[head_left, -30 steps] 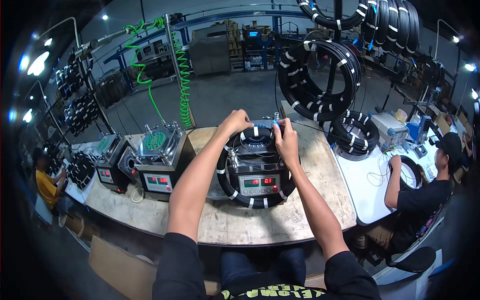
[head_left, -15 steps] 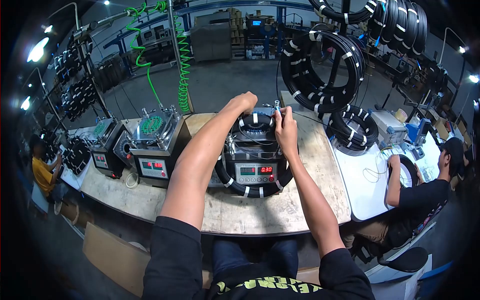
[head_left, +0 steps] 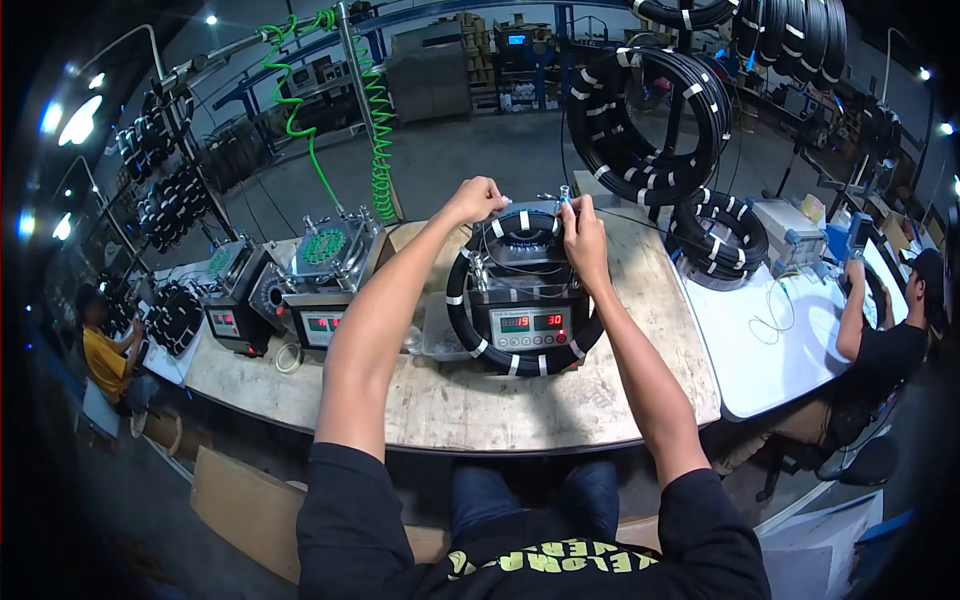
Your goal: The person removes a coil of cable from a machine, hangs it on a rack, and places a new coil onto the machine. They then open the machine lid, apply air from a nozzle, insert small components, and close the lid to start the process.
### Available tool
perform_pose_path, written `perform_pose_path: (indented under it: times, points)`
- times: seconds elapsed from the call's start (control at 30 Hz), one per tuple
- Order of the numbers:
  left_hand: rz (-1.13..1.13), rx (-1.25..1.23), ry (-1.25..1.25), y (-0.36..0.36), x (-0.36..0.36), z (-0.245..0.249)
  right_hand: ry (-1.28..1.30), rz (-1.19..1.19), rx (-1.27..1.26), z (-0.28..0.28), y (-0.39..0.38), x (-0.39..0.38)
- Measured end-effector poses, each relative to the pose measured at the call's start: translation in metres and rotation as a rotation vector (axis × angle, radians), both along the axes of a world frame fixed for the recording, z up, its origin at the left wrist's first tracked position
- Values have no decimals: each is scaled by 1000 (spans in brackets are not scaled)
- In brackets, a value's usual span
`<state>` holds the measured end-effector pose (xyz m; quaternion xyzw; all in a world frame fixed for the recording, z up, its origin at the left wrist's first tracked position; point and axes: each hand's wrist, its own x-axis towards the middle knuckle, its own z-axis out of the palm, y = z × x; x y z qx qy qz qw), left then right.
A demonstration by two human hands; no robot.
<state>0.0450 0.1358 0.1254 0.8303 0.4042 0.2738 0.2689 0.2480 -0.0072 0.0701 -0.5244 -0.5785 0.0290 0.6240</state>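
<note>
Left hand (head_left: pixel 480 198): raised at the far left edge of the machine, fingers drawn narrow; small pale bit at the tips, whether held or a fingertip cannot tell

Right hand (head_left: pixel 585 240): at the far right of the machine, thumb and forefinger close together at a metal post (head_left: pixel 565 190) with blue near its top; whether gripping or only touching, cannot tell

Coil (head_left: pixel 458 315): black cable, white bands; standing tilted against the machine, its lower arc passing below the panel, near the bench surface

Machine (head_left: pixel 535 342): one, on the bench (head_left: pixel 430 410), between the forearms; red digits lit, reading 19 and 30

Second machine (head_left: pixel 318 337): to the left, round green plate (head_left: pixel 325 245) on top

Third machine (head_left: pixel 225 324): beyond the second, green on top likewise

Tape roll (head_left: pixel 288 358): lying flat, in front of the second machine

Hose (head_left: pixel 381 175): green, spiralled, hanging beyond the bench

Hanging coils (head_left: pixel 712 120): black, white-banded, beyond the bench at right

Co-workers: two, seated; one in yellow (head_left: pixel 103 358) at far left, one in black (head_left: pixel 893 352) by the white table (head_left: pixel 765 375) at right
</note>
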Motion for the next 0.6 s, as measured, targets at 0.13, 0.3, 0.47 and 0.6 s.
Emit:
perform_pose_path:
  times: [0.13,0.3,0.47,0.6]
  points:
    - [127,128,-308,-49,-22,12,387,271,10,-6,25,25]
    - [110,68,-430,-121,-53,8,65,128,-45,8,-13,34]
    - [67,-226,-620,-198,-64,-62,61,146,-188,-13,-95,21]
    - [42,-430,-738,-250,-42,-91,515,453,-355,-34,-138,-8]
